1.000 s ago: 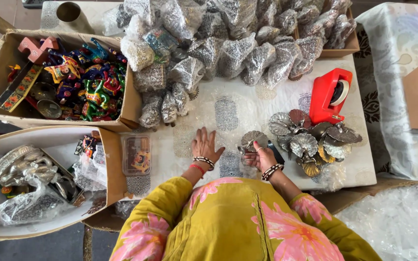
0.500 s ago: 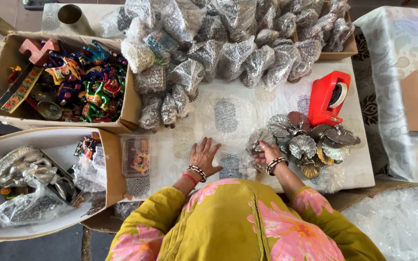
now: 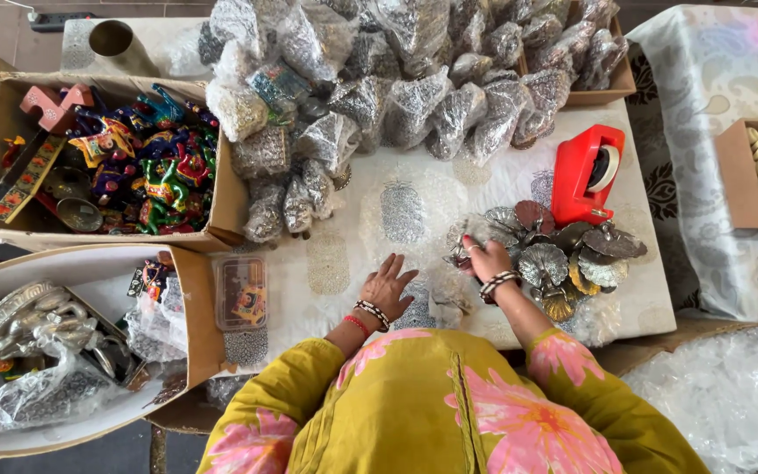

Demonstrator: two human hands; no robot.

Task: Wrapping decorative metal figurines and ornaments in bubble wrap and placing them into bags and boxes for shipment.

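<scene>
Left hand (image 3: 386, 285) spread flat on the bench (image 3: 344, 254), holding nothing. Right hand (image 3: 484, 259) pinches a metal peacock-shaped piece (image 3: 544, 263) at the near edge of the pile just beside it. Likely stiff, light, slippery; grip by rim. Versus earlier frame: right hand moved further into pile, left shifted slightly.

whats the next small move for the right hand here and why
Probably close the right hand on the clear-wrapped metal piece under its fingers and draw it toward the left hand, which lies flat on bare tablecloth. The peacock-shaped pieces lie heaped just beside it.
</scene>
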